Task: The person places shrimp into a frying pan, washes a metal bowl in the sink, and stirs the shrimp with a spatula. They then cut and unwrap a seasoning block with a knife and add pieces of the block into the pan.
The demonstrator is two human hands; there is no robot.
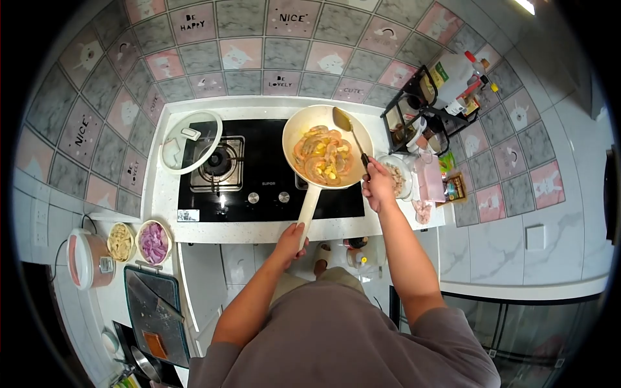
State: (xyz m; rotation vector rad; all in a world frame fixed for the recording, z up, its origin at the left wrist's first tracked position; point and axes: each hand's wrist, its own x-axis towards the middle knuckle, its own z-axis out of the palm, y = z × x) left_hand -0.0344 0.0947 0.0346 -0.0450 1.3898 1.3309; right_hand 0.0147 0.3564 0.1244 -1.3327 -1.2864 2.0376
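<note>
Gripping a pan (317, 118) in the left hand (292, 244), a person (336, 330) clasps a spatula (343, 121) in the right hand (377, 183).
Shrimp (317, 155) sit in the pan, over the stove (265, 149)'s right side; a lid (190, 134) rests at the stove's left end.

The light is bright; a lamp (525, 6) glares beyond the back right corner of the desk (259, 231); wall tiles (79, 137) bow outward.
</note>
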